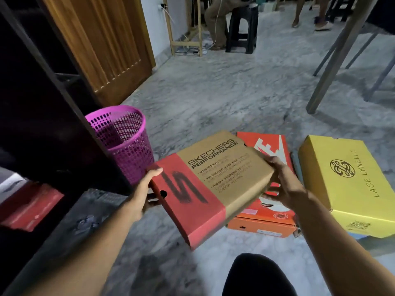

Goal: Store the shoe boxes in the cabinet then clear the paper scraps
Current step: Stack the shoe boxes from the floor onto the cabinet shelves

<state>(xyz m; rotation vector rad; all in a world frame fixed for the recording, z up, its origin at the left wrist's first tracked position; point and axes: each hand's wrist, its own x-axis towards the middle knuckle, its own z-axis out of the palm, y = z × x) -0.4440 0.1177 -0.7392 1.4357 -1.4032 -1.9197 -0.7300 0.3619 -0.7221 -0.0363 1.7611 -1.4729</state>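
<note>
Though half-hidden, orange box (275, 212) underneath.

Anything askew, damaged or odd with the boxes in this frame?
Nothing damaged. The Skechers box is tilted only because both hands, left and right, hold it above the orange box. The yellow box sits closed on the floor.

I see matt cardboard on the Skechers box (210, 184), raw brown kraft with a red printed band. The orange box (265, 218) under it looks like smoother printed card, slight sheen. The yellow box (350, 180) is matt card too. The pink bin (126, 144) is perforated plastic, a little glossy. The floor (213, 92) is polished grey marble-look stone. The door (102, 45) is varnished wood, the cabinet (42, 124) dark smooth board.
</note>
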